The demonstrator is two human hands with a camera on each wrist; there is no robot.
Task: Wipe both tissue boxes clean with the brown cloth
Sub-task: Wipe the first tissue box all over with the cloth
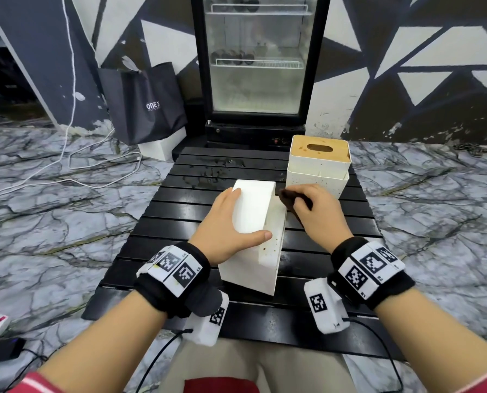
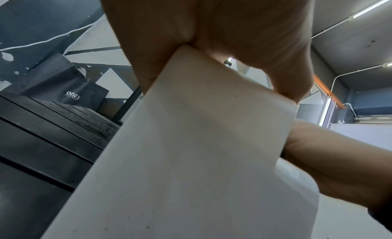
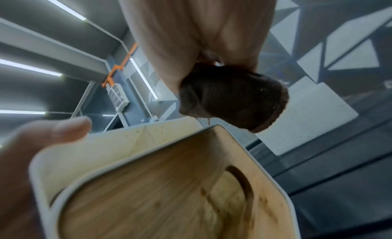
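Observation:
A white tissue box (image 1: 253, 211) lies tipped on its side on the black slatted table (image 1: 180, 211), its wooden lid (image 3: 169, 192) facing right. My left hand (image 1: 225, 222) grips it from above, fingers over the far edge and thumb on the near side, where brown specks show. The left wrist view is filled by the box's white wall (image 2: 201, 150) under my palm (image 2: 212, 25). My right hand (image 1: 313, 211) holds the bunched brown cloth (image 1: 289, 200) (image 3: 233, 98) against the box's far right top edge. The second tissue box (image 1: 318, 163), white and speckled with a wooden lid, stands upright behind.
Wet marks lie on the table slats (image 1: 208, 177) behind the tipped box. A glass-door fridge (image 1: 256, 66) stands past the table, with a black bag (image 1: 143, 103) to its left. Cables (image 1: 66, 165) run over the marble floor on the left.

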